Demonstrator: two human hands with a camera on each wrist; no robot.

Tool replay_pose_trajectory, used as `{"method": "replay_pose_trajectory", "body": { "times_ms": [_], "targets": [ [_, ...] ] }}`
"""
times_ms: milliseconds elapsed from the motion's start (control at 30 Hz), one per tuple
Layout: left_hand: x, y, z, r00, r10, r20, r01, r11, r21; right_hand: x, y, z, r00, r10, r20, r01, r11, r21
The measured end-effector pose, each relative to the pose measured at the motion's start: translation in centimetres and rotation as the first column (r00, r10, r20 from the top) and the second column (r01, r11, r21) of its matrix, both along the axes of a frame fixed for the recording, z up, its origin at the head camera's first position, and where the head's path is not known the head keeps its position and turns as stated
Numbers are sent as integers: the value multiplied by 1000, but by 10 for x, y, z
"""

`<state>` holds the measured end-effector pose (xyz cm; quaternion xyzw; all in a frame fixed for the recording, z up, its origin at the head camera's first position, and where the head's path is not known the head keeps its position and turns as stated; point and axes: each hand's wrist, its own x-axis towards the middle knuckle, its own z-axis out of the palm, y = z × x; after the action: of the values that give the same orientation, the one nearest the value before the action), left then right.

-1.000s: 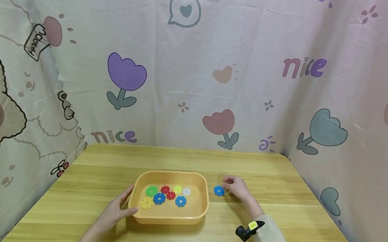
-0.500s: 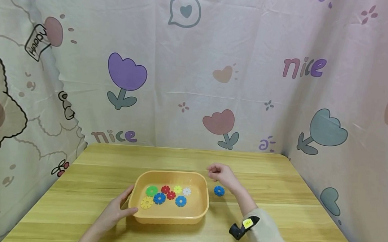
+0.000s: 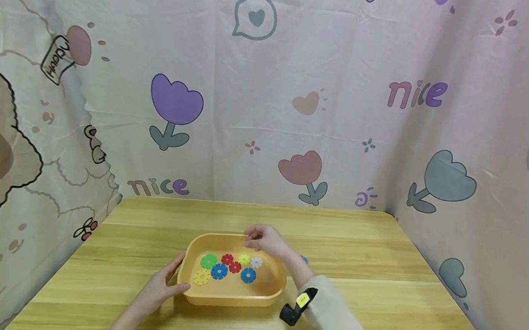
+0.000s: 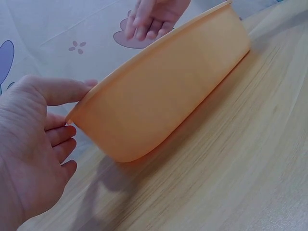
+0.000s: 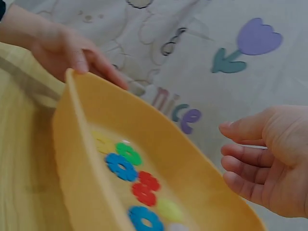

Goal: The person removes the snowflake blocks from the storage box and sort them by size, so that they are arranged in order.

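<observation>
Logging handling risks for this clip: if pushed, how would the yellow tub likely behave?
The yellow tub would probably slide rather than tip: it looks wide and low. It looks thin-walled, so perhaps light and slightly flexible. The flat discs inside might shift if jolted.

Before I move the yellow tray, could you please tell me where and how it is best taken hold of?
I'd probably take the yellow tray by its rim at both short ends, coming from left and right: it stands upright with a slight lip, and the left hand holds its left end. Keep it level, since coloured discs lie inside.
</observation>
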<state>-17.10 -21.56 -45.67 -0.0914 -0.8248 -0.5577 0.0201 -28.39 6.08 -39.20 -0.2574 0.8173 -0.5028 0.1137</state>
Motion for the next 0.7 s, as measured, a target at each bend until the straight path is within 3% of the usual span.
{"method": "replay_pose_trajectory", "body": {
  "times_ms": [333,700],
  "targets": [
    [1,2,1,1000,10,26,-10,1000,11,3,-42,-27,999,38,3,-38,995,94],
    [1,1,-1,1000,-1,16,1,1000,28,3,-58,-52,997,71,-33,-63,981,185]
  ]
}}
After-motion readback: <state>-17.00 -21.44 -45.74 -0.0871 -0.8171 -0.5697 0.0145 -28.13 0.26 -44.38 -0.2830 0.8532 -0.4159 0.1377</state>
